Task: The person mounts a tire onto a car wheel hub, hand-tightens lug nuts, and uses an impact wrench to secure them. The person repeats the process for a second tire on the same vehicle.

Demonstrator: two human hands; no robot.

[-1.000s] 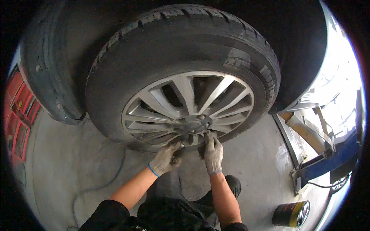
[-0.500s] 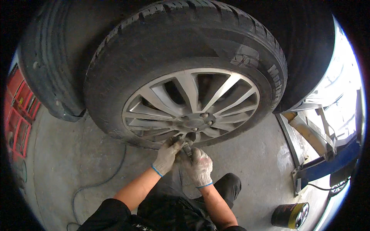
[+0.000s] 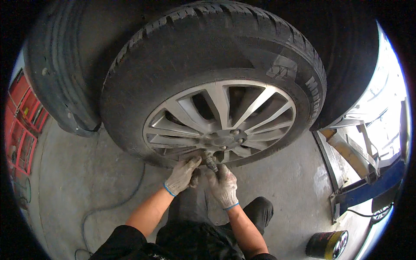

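A car wheel [image 3: 212, 47] with a silver multi-spoke rim [image 3: 224, 99] hangs in front of me, lug nuts around its hub [image 3: 223, 140]. My right hand [image 3: 223, 186], in a dirty white knit glove, is closed on a dark, short tool or fitting [image 3: 210, 162], tilted with its upper end at the rim below the hub. My left hand [image 3: 182, 175], gloved alike, is just left of it, fingers curled by the rim's lower edge; what they hold, if anything, is hidden.
A dark wheel-arch liner [image 3: 65, 86] surrounds the tyre. Red metal frames [image 3: 24, 130] stand at left. A dark hose [image 3: 112, 206] lies on the concrete floor. A lift arm [image 3: 364, 195] with yellow and blue parts is at right, above a black-and-yellow drum [image 3: 327, 245].
My right hand has come down and leftward from the hub, and the dark tool now shows in it. My left hand has shifted slightly up and leftward. The view has shifted slightly.
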